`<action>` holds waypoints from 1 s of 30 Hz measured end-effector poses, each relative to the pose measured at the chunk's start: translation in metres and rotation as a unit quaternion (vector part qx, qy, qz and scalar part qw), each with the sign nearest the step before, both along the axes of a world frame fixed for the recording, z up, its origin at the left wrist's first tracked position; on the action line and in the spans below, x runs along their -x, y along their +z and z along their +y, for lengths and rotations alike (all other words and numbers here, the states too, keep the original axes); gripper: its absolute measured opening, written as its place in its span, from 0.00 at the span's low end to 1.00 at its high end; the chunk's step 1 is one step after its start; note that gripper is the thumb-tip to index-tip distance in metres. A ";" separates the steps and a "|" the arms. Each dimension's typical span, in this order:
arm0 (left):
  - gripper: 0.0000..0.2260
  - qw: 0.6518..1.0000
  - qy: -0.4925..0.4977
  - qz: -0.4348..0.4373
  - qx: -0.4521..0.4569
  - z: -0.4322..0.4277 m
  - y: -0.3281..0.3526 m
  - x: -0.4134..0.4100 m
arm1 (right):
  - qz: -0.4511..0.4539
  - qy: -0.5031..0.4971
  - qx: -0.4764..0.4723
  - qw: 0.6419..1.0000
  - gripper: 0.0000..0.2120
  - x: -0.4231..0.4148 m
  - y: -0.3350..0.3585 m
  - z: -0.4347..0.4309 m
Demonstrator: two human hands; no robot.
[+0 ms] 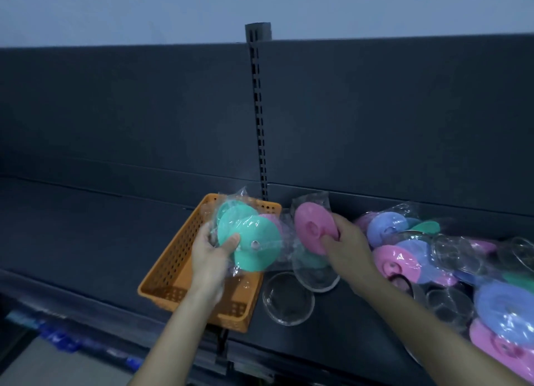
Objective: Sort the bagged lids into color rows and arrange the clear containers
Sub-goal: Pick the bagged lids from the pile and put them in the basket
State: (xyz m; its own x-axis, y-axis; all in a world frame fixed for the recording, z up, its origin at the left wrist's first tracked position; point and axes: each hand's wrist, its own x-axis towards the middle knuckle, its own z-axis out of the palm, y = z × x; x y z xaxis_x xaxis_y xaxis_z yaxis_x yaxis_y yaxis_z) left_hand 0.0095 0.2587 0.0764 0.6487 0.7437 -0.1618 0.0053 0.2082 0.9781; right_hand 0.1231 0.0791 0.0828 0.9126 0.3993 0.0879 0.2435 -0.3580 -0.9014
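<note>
— Over the orange basket (173, 258), what has the left hand (212, 251) got?
— Bagged green lids (254, 241), thumb and fingers curled round them.
— And the right hand (346, 247)?
— At three o'clock of the left, fingers gripping a bagged pink lid (312, 229).
— The rest?
— A pile of bagged lids (410, 255), blue, pink and green, at four o'clock of the right hand on the dark shelf (86, 241). Two clear containers (289, 299) lie at six o'clock of the pink lid.

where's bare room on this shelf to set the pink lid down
The widest bare patch is the shelf left of the orange basket, running to the back panel. A narrower strip lies near the front between the clear container and the pile of bagged lids. Farther right it is crowded.
</note>
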 end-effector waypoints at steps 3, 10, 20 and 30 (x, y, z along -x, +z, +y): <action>0.14 1.000 -0.002 0.006 -0.016 0.018 0.002 0.017 | -0.020 0.035 -0.010 0.999 0.15 0.011 0.004 0.025; 0.13 0.998 -0.014 0.054 -0.039 0.074 -0.004 0.050 | 0.005 0.083 -0.044 0.996 0.15 0.027 -0.002 0.069; 0.28 0.936 -0.171 0.237 -0.197 0.110 -0.037 0.051 | -0.038 0.116 0.038 0.992 0.16 0.027 -0.023 0.106; 0.49 0.695 -0.264 0.393 -0.540 0.110 -0.060 0.042 | -0.191 0.162 0.120 0.961 0.20 0.032 -0.041 0.129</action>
